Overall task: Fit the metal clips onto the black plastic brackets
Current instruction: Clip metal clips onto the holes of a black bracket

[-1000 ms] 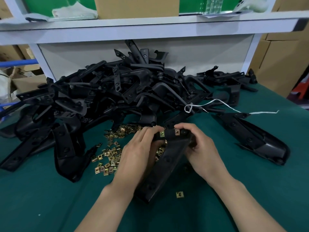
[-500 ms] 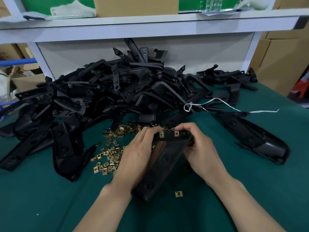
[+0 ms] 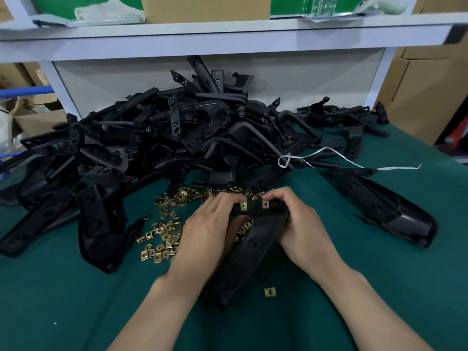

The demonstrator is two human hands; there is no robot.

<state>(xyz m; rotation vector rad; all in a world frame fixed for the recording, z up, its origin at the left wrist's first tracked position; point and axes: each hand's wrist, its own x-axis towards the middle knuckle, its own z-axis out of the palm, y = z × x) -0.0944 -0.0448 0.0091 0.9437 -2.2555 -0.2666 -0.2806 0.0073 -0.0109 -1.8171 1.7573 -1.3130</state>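
A big tangled heap of black plastic brackets [image 3: 177, 138] fills the back of the dark green felt-covered surface [image 3: 76, 312] and spills to its left edge. It stands just behind the hands and overlaps the far edge of a loose scatter of small square brass-coloured metal clips [image 3: 162, 239]. A thin white cord [image 3: 329, 154] loops over the heap's right side and trails onto the felt. One broad, glossy black bracket [image 3: 395, 211] lies alone to the right, apart from the hands.

The long black plastic bracket [image 3: 250, 249] lies on a slant in front of the person, its near end on the felt and its far end raised between both hands, partly covering the clips. The left hand [image 3: 202, 236] grips the far end from the left, fingers curled over the top edge. The right hand [image 3: 304, 234] grips it from the right, fingers curled over likewise. Two clips sit on that top edge, one [image 3: 244, 205] by the left fingertips and the other [image 3: 265, 204] by the right ones. A single stray clip [image 3: 270, 292] lies flat just beside the bracket's near end.

The brackets are matt, ribbed and dotted with round holes; each clip has a hole in its middle.

Above, a white shelf [image 3: 228, 34] carries a plain brown cardboard box [image 3: 205, 7]. More brown cartons [image 3: 425, 92] stand stacked at the right; their contents are hidden.
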